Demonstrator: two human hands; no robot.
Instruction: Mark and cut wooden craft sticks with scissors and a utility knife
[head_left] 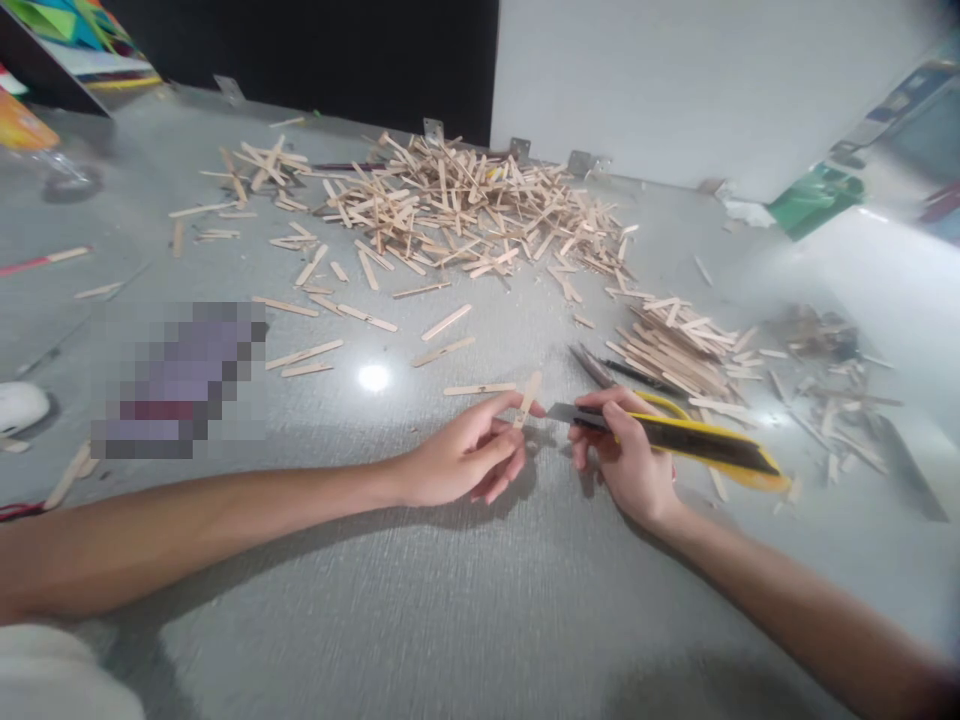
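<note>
My left hand [469, 455] pinches a short flat wooden stick [529, 397] between thumb and fingers, its upper end pointing up and away. Facing it from the right, my right hand [626, 455] is wrapped round a yellow and black utility knife [705, 447]. The knife's blade [559, 411] is out and points left, close to the stick; whether the two touch I cannot tell. Just beyond the left hand, another wooden stick [480, 389] lies flat on the grey table [420, 620]. Pliers-like dark handles [592, 366] lie beyond the right hand, partly hidden.
A large heap of wooden sticks [465, 200] covers the back of the table. To the right sits a denser stack of sticks [667, 345], with scraps [840, 420] and a metal ruler-like strip [911, 465] further right. A blurred-out purple object [184, 380] and a white mouse [21, 408] are at left.
</note>
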